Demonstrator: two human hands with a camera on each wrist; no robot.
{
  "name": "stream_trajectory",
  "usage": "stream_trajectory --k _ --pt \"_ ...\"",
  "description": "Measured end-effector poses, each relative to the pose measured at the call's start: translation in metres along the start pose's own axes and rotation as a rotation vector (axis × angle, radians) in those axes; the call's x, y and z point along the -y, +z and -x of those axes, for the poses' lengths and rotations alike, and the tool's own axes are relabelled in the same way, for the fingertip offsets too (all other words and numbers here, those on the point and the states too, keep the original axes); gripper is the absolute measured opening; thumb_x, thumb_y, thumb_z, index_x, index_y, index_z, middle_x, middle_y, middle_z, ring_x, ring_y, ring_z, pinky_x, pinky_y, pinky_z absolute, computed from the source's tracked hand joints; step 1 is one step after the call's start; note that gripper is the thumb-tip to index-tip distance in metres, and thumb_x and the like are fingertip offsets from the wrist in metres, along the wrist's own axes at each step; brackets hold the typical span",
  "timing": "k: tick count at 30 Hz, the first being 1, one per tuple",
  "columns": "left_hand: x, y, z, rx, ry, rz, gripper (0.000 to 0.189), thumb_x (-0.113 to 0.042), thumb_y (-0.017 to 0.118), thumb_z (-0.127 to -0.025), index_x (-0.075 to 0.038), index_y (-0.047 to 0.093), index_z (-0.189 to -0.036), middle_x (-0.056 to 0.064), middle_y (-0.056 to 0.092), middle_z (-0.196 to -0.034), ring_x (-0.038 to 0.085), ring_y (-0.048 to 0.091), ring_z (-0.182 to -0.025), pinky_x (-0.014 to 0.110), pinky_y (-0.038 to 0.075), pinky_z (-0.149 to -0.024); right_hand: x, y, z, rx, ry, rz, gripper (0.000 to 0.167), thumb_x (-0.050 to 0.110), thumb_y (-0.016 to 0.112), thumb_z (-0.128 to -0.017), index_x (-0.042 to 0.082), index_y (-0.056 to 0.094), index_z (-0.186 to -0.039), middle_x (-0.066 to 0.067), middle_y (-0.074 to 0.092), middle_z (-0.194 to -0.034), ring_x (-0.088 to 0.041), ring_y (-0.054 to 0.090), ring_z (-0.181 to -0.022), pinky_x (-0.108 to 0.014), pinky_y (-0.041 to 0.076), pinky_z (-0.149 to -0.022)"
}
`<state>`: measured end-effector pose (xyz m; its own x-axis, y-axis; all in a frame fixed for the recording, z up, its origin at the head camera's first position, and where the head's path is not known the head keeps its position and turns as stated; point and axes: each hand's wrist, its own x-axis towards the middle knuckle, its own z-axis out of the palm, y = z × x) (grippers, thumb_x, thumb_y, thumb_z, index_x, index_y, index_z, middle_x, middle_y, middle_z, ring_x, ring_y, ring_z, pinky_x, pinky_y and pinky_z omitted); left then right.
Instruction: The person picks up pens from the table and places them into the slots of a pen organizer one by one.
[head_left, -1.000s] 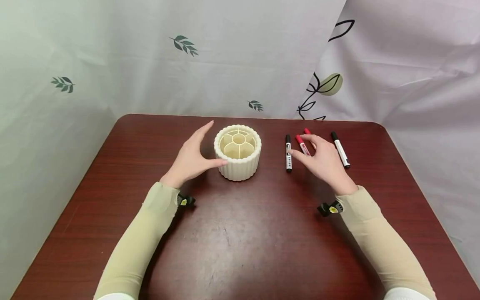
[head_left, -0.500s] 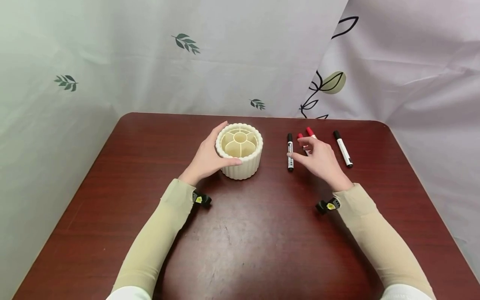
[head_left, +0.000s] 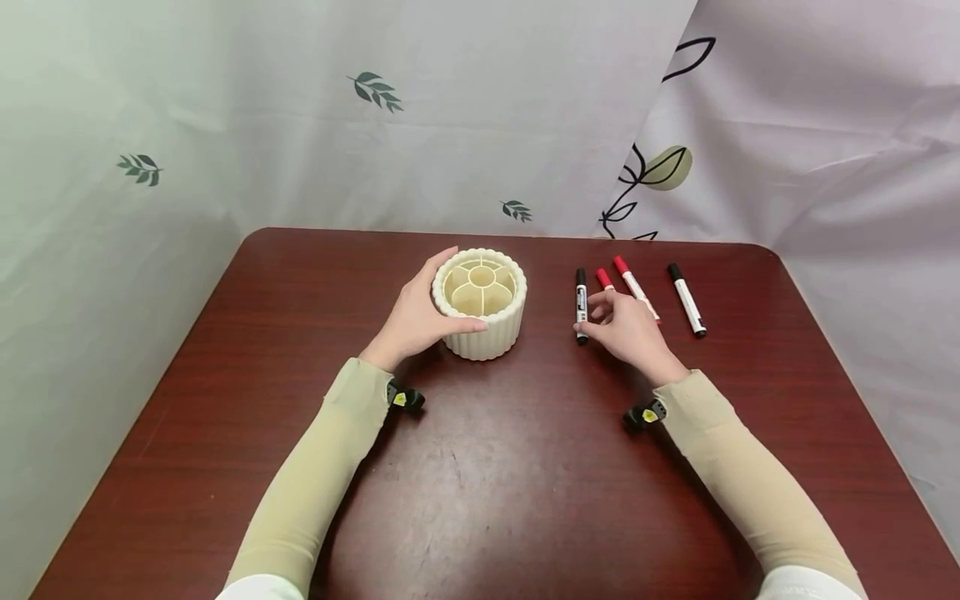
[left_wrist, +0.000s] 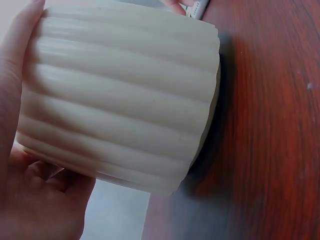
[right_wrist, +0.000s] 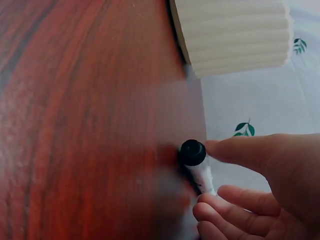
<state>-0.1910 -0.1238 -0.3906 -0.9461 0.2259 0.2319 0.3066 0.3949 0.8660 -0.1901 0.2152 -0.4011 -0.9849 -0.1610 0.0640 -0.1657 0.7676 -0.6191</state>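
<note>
your left hand was clamped around the left side of the cream holder, thumb on the near wall, and the holder stood upright on the table. your right hand was at the near black marker, which lay flat to the right of the holder; thumb and fingertips met its barrel, but you could not tell whether they had clamped it. handling estimate: the marker was probably light, stiff, smooth and prone to rolling, best taken mid-barrel. the holder was probably rigid, its ribs aiding grip at the outer wall. two red markers and a second black marker lay farther right. the surface was reddish-brown, wood-grained and glossy, with small scuffs; pale leaf-printed cloth hung behind it.
</note>
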Motion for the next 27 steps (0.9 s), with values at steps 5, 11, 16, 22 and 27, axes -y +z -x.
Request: stream_trajectory --k 5,11,16,22,27 --pt "-0.001 -0.001 0.002 -0.001 0.004 0.003 0.112 -0.041 0.099 -0.062 -0.032 0.038 -0.155 -0.008 0.053 -0.142 0.014 0.055 -0.121 0.041 0.044 -0.103 -0.001 0.003 0.000 0.008 -0.002 0.015 0.041 0.019 0.084 -0.084 -0.003 0.069 -0.116 -0.010 0.069 -0.087 -0.024 0.066 -0.078 -0.038 0.048 -0.074" --pt "-0.002 -0.001 0.001 0.004 0.002 0.004 0.112 -0.043 0.099 -0.063 -0.034 0.037 -0.155 -0.010 0.053 -0.141 0.013 0.055 -0.121 0.040 0.045 -0.102 -0.003 0.003 -0.003 -0.001 -0.003 0.027 0.041 0.015 0.082 -0.083 -0.004 0.069 -0.117 -0.008 0.069 -0.081 -0.025 0.064 -0.075 -0.038 0.046 -0.073" --pt "-0.001 0.000 0.000 0.002 0.002 0.005 0.111 -0.042 0.099 -0.063 -0.033 0.038 -0.155 -0.009 0.053 -0.141 0.013 0.055 -0.121 0.040 0.044 -0.103 -0.005 0.001 -0.006 -0.027 0.012 0.023 0.040 0.014 0.078 -0.084 -0.003 0.069 -0.118 -0.009 0.070 -0.082 -0.025 0.063 -0.075 -0.037 0.046 -0.070" --pt "0.000 0.000 0.000 0.003 0.005 0.015 0.111 -0.039 0.099 -0.062 -0.032 0.038 -0.155 -0.008 0.054 -0.141 0.015 0.055 -0.122 0.041 0.044 -0.103 -0.002 -0.007 -0.004 -0.134 0.014 -0.052 0.035 0.012 0.072 -0.086 -0.002 0.070 -0.118 -0.010 0.071 -0.085 -0.023 0.065 -0.075 -0.028 0.046 -0.067" --pt "0.000 0.000 0.000 0.005 0.008 0.015 0.111 -0.039 0.099 -0.062 -0.032 0.039 -0.155 -0.007 0.055 -0.140 0.015 0.055 -0.121 0.041 0.044 -0.103 0.006 -0.021 -0.001 -0.240 0.007 -0.140 0.025 0.011 0.070 -0.087 0.002 0.074 -0.109 -0.009 0.070 -0.085 -0.016 0.064 -0.071 -0.018 0.046 -0.061"
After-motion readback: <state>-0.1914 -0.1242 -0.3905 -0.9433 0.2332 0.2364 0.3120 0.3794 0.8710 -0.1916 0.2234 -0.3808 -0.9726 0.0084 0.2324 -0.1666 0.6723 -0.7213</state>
